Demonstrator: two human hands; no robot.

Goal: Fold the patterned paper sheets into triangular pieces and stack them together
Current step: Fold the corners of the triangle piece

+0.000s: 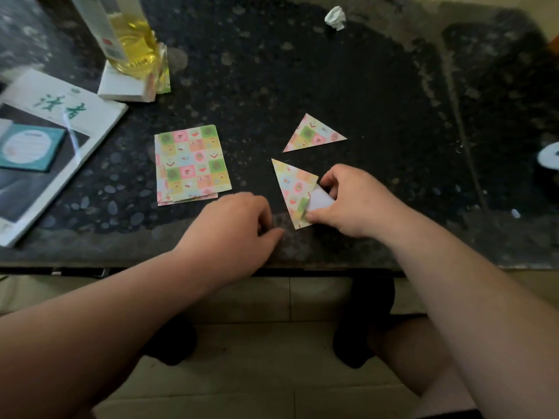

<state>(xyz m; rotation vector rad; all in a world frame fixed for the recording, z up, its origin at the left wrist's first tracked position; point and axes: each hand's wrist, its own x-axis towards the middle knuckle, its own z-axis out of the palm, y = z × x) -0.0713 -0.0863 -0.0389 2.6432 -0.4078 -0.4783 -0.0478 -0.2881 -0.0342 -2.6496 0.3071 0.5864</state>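
A small pile of flat patterned paper sheets (192,164) lies on the dark stone table (332,86), left of centre. A finished patterned triangle (313,135) lies further back to the right. Nearer the front edge lies a partly folded triangular sheet (292,189) with its white underside turned up at the right corner. My right hand (354,201) pinches that white flap between thumb and fingers. My left hand (242,219) rests on the table just left of this sheet, fingers curled, holding nothing that I can see.
A magazine (57,140) with a teal card (28,148) on it lies at the left edge. A bottle of yellow liquid (133,43) stands on a white block at the back left. A crumpled white paper ball (335,18) sits at the back. The table's front edge runs under my forearms.
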